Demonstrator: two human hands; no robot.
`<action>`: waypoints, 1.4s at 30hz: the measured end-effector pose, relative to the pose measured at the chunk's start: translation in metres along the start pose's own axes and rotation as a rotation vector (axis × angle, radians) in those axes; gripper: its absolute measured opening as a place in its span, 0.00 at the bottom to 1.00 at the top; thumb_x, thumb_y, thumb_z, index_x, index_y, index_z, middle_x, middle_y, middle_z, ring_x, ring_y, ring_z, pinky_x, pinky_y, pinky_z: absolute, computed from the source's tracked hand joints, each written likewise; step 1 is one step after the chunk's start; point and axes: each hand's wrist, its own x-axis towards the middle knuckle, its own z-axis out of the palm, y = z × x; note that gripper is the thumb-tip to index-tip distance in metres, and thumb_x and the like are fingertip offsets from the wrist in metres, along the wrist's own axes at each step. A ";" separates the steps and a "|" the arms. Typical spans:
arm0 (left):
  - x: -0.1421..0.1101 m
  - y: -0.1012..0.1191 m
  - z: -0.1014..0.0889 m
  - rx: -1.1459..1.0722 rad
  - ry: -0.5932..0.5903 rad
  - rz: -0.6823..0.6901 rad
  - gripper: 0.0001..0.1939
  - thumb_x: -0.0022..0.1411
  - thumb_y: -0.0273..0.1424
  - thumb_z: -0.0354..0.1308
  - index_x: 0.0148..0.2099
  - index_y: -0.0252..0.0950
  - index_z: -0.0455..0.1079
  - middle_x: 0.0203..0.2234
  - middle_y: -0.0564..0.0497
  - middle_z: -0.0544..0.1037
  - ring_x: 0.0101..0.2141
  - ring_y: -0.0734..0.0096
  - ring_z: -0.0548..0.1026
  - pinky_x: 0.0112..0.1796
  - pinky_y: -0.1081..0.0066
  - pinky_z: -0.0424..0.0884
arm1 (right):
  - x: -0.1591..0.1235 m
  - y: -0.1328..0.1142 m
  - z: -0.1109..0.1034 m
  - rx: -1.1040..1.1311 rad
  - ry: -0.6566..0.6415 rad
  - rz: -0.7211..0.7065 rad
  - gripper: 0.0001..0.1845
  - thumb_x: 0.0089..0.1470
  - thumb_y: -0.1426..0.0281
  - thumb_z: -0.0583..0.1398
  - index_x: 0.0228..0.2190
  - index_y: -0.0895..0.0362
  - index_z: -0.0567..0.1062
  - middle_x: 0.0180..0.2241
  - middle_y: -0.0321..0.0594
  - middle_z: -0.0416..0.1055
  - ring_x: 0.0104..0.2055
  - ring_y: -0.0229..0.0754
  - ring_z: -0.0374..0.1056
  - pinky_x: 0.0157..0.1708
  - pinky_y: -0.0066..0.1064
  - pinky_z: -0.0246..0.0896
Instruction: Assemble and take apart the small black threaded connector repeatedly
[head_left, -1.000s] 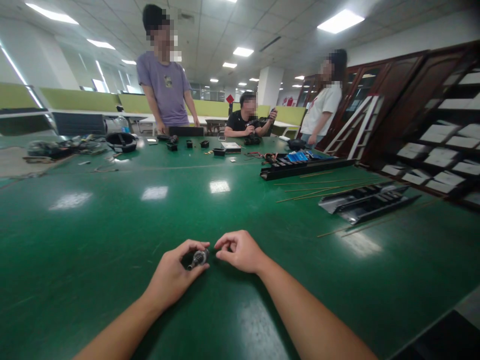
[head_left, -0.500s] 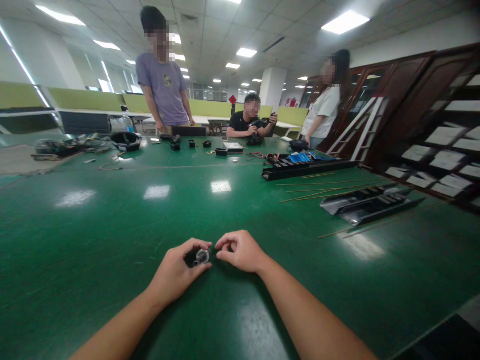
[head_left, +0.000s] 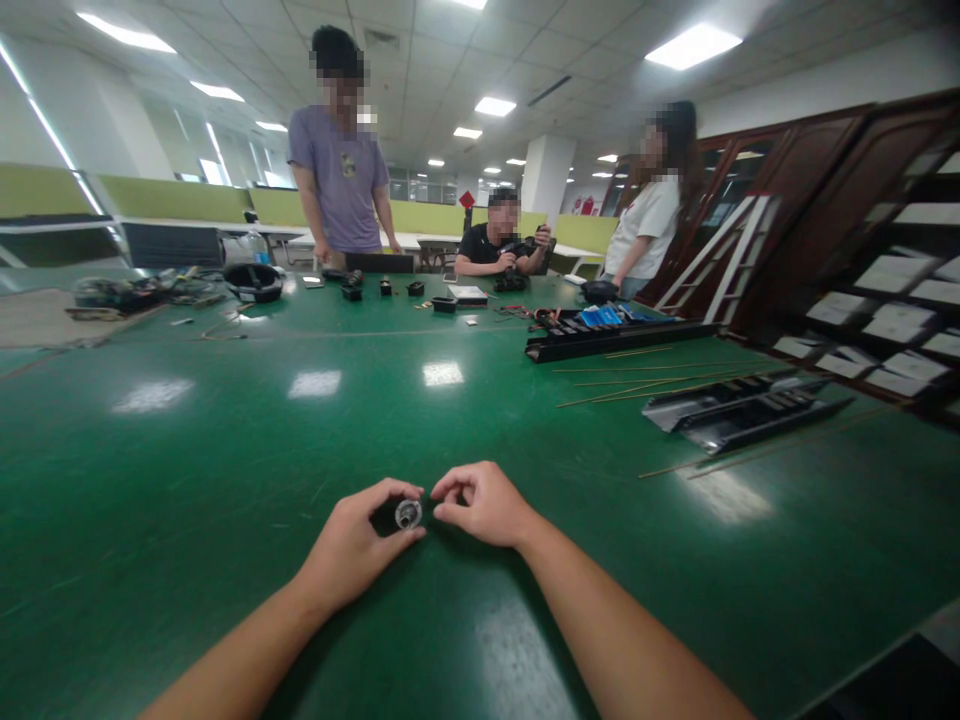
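The left hand is low over the green surface, with its thumb and fingers bent into an open curve. Between their tips is a small round part, just in front of the person. I think the fingers are placed on two sides of it so that it cannot slip or roll away, and so that its round face is free to be seen from above. Whether they press on it or only guard it, I cannot tell; also I cannot say surely if the part rests on the surface.

The right hand is just beside, apart from the left one. Its fingers are curled, with the thumb near the forefinger; whether something tiny is pinched there, I cannot tell. This nearness seems useful, because the hand can reach the part without the arm moving much.

The round part looks grey and shiny. It has a pale rim, maybe transparent, and a darker middle with what seems a small hub. The finer details are too small to read.

Well apart, toward the far right, lie two trough-like metal channels and a long black channel. Small black boxes stand farther back.
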 end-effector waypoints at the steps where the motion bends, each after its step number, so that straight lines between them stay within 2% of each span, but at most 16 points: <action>1: 0.000 0.000 0.000 0.001 0.000 0.003 0.15 0.56 0.35 0.65 0.46 0.41 0.73 0.42 0.51 0.80 0.43 0.64 0.77 0.46 0.66 0.72 | 0.000 0.000 0.000 0.001 -0.002 0.001 0.10 0.45 0.72 0.65 0.34 0.61 0.80 0.22 0.34 0.72 0.18 0.29 0.51 0.19 0.23 0.44; 20: 0.000 0.000 0.000 0.036 -0.006 0.004 0.15 0.55 0.33 0.66 0.46 0.42 0.73 0.41 0.53 0.80 0.43 0.65 0.77 0.47 0.66 0.71 | 0.000 -0.003 -0.001 -0.023 -0.008 -0.022 0.10 0.45 0.72 0.65 0.33 0.61 0.80 0.22 0.34 0.72 0.18 0.30 0.51 0.19 0.24 0.45; 28: 0.000 -0.001 0.000 0.056 -0.001 0.117 0.15 0.59 0.36 0.64 0.49 0.43 0.74 0.41 0.50 0.79 0.42 0.64 0.76 0.44 0.67 0.72 | -0.004 -0.003 0.005 -0.020 -0.003 -0.072 0.09 0.45 0.74 0.64 0.33 0.60 0.79 0.21 0.32 0.69 0.20 0.31 0.55 0.20 0.23 0.47; 33: 0.000 0.000 -0.001 0.085 -0.014 0.177 0.18 0.63 0.38 0.60 0.55 0.43 0.72 0.40 0.49 0.78 0.41 0.65 0.75 0.44 0.67 0.71 | -0.003 -0.003 0.004 -0.049 -0.010 -0.072 0.09 0.45 0.74 0.64 0.33 0.59 0.79 0.22 0.32 0.70 0.20 0.31 0.57 0.21 0.23 0.49; 37: -0.002 -0.002 0.000 0.116 -0.014 0.179 0.21 0.65 0.37 0.58 0.59 0.45 0.67 0.44 0.49 0.77 0.44 0.65 0.74 0.46 0.66 0.70 | -0.003 -0.004 0.004 -0.025 0.013 -0.070 0.14 0.45 0.73 0.65 0.38 0.58 0.78 0.26 0.34 0.72 0.22 0.32 0.59 0.22 0.23 0.52; 40: -0.002 -0.007 0.003 0.122 0.045 0.102 0.26 0.61 0.37 0.62 0.61 0.44 0.64 0.47 0.49 0.76 0.46 0.64 0.74 0.49 0.65 0.69 | -0.003 -0.007 0.003 0.013 0.063 -0.078 0.21 0.43 0.74 0.66 0.43 0.57 0.74 0.32 0.35 0.73 0.22 0.30 0.58 0.23 0.22 0.52; 42: -0.001 -0.008 0.003 0.122 0.076 0.055 0.25 0.58 0.36 0.65 0.58 0.43 0.66 0.46 0.50 0.76 0.46 0.63 0.75 0.49 0.65 0.69 | -0.004 -0.009 0.002 0.020 0.068 -0.087 0.23 0.42 0.75 0.66 0.43 0.57 0.72 0.34 0.35 0.73 0.20 0.29 0.54 0.21 0.22 0.49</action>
